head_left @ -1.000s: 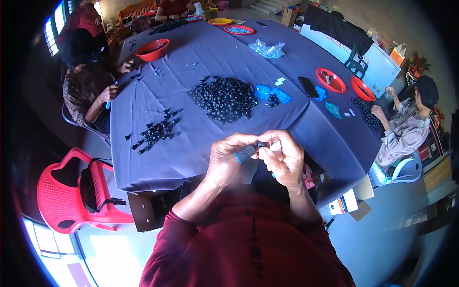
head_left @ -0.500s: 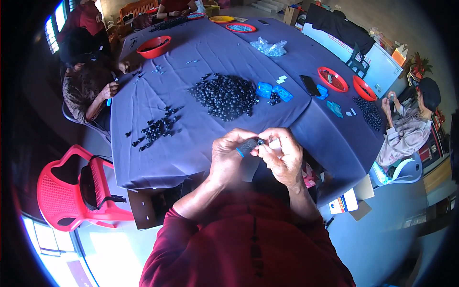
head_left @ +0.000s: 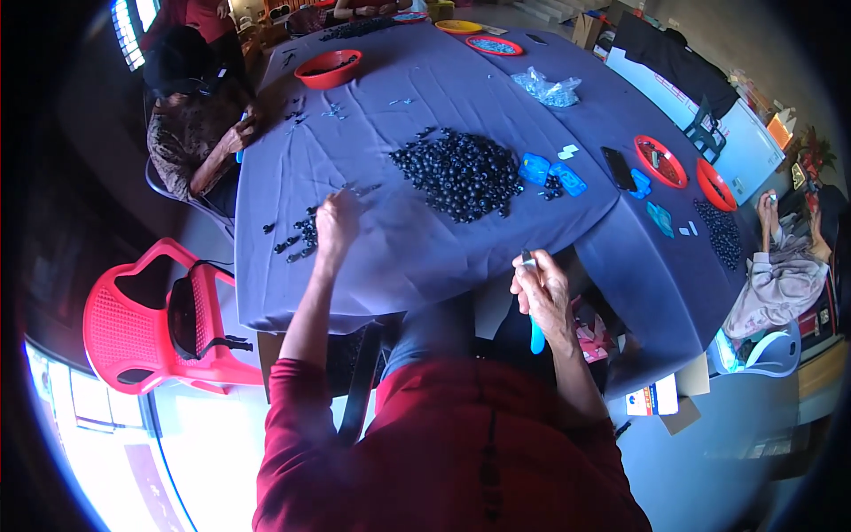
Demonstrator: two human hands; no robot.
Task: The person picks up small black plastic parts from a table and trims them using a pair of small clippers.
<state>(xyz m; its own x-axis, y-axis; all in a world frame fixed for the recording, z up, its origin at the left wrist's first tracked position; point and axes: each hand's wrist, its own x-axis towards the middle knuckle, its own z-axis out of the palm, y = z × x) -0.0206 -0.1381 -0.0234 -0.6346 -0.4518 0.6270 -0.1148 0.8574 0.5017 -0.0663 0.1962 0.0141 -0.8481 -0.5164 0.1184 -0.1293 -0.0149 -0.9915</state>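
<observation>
My left hand point(head_left: 337, 226) reaches forward over the near left of the table, at the right side of a small group of black parts point(head_left: 306, 236). Motion smears its fingers, so whether they hold anything cannot be made out. Close to the front edge of the table, my right hand point(head_left: 544, 291) is closed around a slim blue-handled tool point(head_left: 537, 339). The blue end sticks out below the fist, and a dark tip shows above it. A large heap of small round black parts point(head_left: 461, 176) lies at the middle of the table, beyond both hands.
A blue-grey cloth covers the table point(head_left: 399, 257). Blue plastic pieces point(head_left: 551, 174), a black phone point(head_left: 619, 168), a clear plastic bag point(head_left: 546, 89) and a red bowl point(head_left: 329, 69) lie on it. A pink chair point(head_left: 168, 319) stands at left. Co-workers sit left and right.
My hands were together in front of me around a small dark piece. They have parted: the left has gone forward and left to the small group, the right lower, now showing the blue-handled tool.
</observation>
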